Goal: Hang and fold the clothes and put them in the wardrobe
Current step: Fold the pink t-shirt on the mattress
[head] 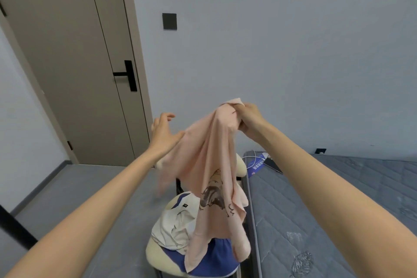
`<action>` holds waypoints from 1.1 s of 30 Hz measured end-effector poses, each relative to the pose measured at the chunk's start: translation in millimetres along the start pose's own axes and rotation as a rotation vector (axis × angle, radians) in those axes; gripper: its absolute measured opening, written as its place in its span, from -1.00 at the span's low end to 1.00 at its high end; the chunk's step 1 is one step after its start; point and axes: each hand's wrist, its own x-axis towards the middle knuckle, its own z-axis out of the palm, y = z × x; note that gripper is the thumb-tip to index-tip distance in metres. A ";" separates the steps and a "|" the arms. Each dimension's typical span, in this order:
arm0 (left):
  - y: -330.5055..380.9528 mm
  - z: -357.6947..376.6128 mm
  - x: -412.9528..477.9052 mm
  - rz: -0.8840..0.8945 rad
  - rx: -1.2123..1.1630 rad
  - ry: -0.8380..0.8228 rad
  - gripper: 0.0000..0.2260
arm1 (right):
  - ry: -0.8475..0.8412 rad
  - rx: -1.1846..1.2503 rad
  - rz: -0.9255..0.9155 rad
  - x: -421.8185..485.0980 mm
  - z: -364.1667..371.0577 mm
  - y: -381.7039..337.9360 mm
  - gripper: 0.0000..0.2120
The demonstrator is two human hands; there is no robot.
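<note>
Taupe flat-panel door (pixel 67 63), closed in a matching frame, at left; a black lever handle on a long black plate (pixel 126 74) sits near its right edge, and a small black fitting (pixel 70 145) low at its left edge. Square black wall plate (pixel 169 21) on the pale grey-blue wall (pixel 293 40), right of the door. Grey floor (pixel 90 187) below. Cream padded chair with dark legs (pixel 241 165) stands just beside the grey quilted mattress (pixel 338 198) at right. At the mattress's far corner lie a white cable (pixel 254 157), a blue printed leaflet (pixel 257 164) and a flat dark device (pixel 273 165), close together. Small black socket (pixel 320 151) low on the wall behind the mattress. Black slanted bar (pixel 15 225) at the lower left edge.
</note>
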 end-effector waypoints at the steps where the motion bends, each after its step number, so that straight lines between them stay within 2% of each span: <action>1: 3.9 3.1 -5.3 0.044 -0.007 0.013 -0.64 | 0.014 0.100 0.024 0.1 2.6 -3.5 -0.76; 3: 10.4 8.2 -14.4 0.078 -0.099 -0.063 -0.81 | 0.051 0.336 0.067 -1.9 5.5 -10.3 -0.79; 5: 12.8 13.5 -22.9 0.061 -0.158 -0.290 -0.88 | 0.065 0.639 0.092 -4.6 7.9 -18.0 -0.80; 7: 9.4 19.4 -30.6 0.036 -0.118 -0.496 -0.75 | 0.055 0.874 0.100 -6.7 10.9 -27.9 -0.81; 9: 5.1 24.4 -39.2 0.001 -0.092 -0.597 -0.53 | 0.025 0.979 0.112 -8.7 13.8 -37.9 -0.81; 11: 0.1 32.1 -46.2 -0.003 -0.034 -0.620 -0.40 | -0.001 1.045 0.129 -10.2 14.4 -45.1 -0.79; 12: -3.0 36.6 -49.0 -0.001 0.000 -0.613 -0.40 | -0.008 1.079 0.135 -11.3 13.8 -47.9 -0.77; 15: -7.5 48.4 -51.0 0.030 0.149 -0.552 -0.76 | -0.040 1.159 0.133 -12.9 8.7 -52.5 -0.73; 18: -4.7 45.0 -43.8 0.049 0.307 -0.524 -0.57 | -0.037 1.152 0.146 -13.2 0.7 -50.3 -0.78; 20: 1.1 38.5 -36.2 0.062 0.298 -0.571 -0.62 | -0.081 1.039 0.150 -11.7 -8.7 -41.4 -0.80; 21: 5.6 35.1 -33.2 0.057 0.248 -0.577 -0.66 | -0.143 0.904 0.140 -11.5 -13.9 -35.5 -0.80; 24: 25.6 24.1 -24.6 -0.139 -0.124 -0.497 -0.71 | -0.373 0.324 0.100 -12.5 -26.7 -10.8 -0.73; 26: 38.3 19.9 -15.2 -0.286 -0.380 -0.454 -0.79 | -0.403 0.125 0.153 -11.6 -33.1 5.9 -0.68; 28: 49.8 18.6 -8.3 -0.361 -0.571 -0.436 -0.83 | -0.442 -0.057 0.216 -14.4 -39.1 19.5 -0.59; 33: 74.0 22.5 -2.6 -0.413 -0.820 -0.390 -0.85 | -0.802 -0.557 0.154 -33.3 -49.2 51.4 -0.34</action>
